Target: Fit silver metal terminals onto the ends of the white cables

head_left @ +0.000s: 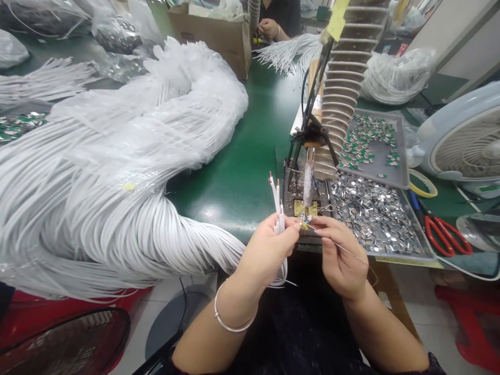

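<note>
My left hand [265,252] grips several white twin-core cables [278,219] upright, their stripped ends showing red tips. My right hand [339,255] pinches a thin wire [349,251] between finger and thumb. Its end meets a small metal part [305,220] held just beside my left fingertips. The two hands nearly touch there. Just above, a soldering iron [308,179] points downward from a black stand [308,130]. A huge bundle of white cables in plastic film [117,192] lies to the left of my left hand.
A grey tray of silver metal clips [375,219] and one of green parts [369,148] stand right of the iron. Red-handled scissors [447,237] and a fan [469,140] are further right. A co-worker's hands [269,28] work beyond a cardboard box [214,39].
</note>
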Demonstrator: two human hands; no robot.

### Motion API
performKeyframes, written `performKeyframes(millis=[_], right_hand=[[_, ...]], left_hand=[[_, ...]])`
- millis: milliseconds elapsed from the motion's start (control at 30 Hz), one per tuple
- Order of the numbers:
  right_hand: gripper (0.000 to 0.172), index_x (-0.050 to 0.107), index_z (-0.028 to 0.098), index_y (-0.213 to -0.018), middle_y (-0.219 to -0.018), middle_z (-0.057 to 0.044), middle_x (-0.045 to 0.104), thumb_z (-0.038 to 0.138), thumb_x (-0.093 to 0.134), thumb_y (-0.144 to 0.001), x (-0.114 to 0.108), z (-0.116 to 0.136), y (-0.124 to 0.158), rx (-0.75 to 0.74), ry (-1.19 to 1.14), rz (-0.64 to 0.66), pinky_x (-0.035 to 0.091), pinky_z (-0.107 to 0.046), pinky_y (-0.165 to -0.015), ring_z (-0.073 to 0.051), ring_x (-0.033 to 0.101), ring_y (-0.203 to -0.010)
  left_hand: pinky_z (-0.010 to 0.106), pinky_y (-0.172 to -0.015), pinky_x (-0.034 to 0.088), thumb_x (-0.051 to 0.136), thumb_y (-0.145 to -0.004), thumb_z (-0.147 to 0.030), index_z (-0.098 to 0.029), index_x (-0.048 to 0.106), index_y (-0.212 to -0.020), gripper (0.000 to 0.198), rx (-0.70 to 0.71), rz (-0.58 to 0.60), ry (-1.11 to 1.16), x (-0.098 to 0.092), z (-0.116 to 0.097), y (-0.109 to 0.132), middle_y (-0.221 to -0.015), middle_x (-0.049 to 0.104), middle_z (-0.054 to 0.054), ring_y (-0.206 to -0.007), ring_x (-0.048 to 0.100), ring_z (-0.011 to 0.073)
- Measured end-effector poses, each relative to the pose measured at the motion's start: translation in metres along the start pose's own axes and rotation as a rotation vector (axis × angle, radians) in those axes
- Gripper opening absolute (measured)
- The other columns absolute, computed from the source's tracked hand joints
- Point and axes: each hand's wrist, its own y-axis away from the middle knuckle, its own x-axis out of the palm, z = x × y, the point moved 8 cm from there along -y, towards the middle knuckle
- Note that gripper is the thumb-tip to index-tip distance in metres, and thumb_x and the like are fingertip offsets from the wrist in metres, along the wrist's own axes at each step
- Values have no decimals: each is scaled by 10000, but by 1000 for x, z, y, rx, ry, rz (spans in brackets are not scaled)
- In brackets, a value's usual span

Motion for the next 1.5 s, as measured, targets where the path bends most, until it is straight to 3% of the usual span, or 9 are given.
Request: performKeyframes(millis=[333, 700, 967, 1400, 1500], right_hand=[[255, 575, 181, -990, -1019, -99, 652, 28, 481, -809, 1, 3, -7, -37, 22, -19, 543, -365, -826, -190, 631, -975], [253, 577, 204, -1002, -1022, -93, 652, 53, 481, -823, 0, 6, -8, -26, 33, -27, 551, -394, -807, -200, 632, -967], [264, 585, 194, -1000, -1011, -93, 650, 37, 486, -813, 1, 9, -10, -46, 33, -34, 541, -374, -823, -194, 628, -978], [252, 580, 199, -993, -1002, -88, 646, 48, 486, -815, 1, 6, 0, -4, 26, -6, 545, -362, -798, -184, 630, -947], [232, 581, 202, -987, -978, -91, 652, 70, 481, -824, 1, 3, 3, 18, 40, 9, 551, -381, -775, -197, 637, -931]], left_hand=[[134, -383, 198, 585, -714, -190, -164, 435, -663, 160, 18, -17, 22, 2, -5, -1, -489, 335, -115, -377, 286, -5], [128, -380, 226, 577, -740, -193, -138, 443, -667, 163, 49, -15, -20, 0, -12, 5, -750, 503, -37, -404, 345, -40], [127, -388, 243, 568, -754, -184, -134, 445, -679, 153, 58, -14, -15, 1, -13, 5, -832, 516, -14, -423, 366, -43], [152, -404, 239, 577, -773, -201, -151, 459, -701, 147, 63, 44, -27, -1, 1, 3, -824, 532, -27, -429, 320, -23], [163, -414, 220, 570, -805, -241, -160, 482, -756, 129, 53, 122, -55, 1, 9, 5, -672, 464, -59, -433, 283, 2]])
